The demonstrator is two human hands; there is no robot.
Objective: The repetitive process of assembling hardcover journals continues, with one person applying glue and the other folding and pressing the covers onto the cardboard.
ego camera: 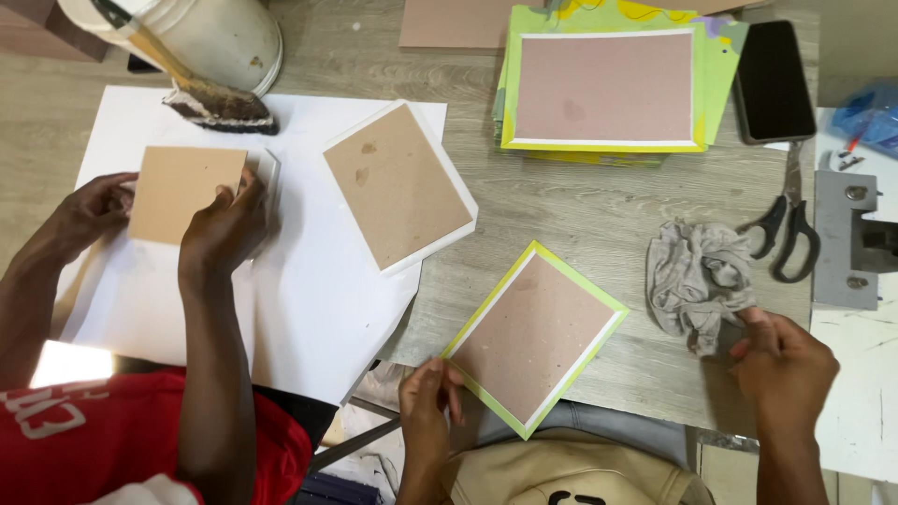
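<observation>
From the head view I see my left hand (426, 397) pinching the six o'clock corner of the yellow-green-edged brown cardboard panel (535, 339), whose long axis runs from seven toward one o'clock, while my right hand (784, 367) pinches the crumpled grey cloth (697, 281) lying at three o'clock of the panel, just apart from it. Black-handled scissors (789, 229) lie beyond the cloth at one o'clock, a stack of yellow-bordered boards (606, 89) sits at twelve, and at nine o'clock a co-worker's two hands (220, 234) press a plain tan card (182, 192) on white paper (309, 309).
</observation>
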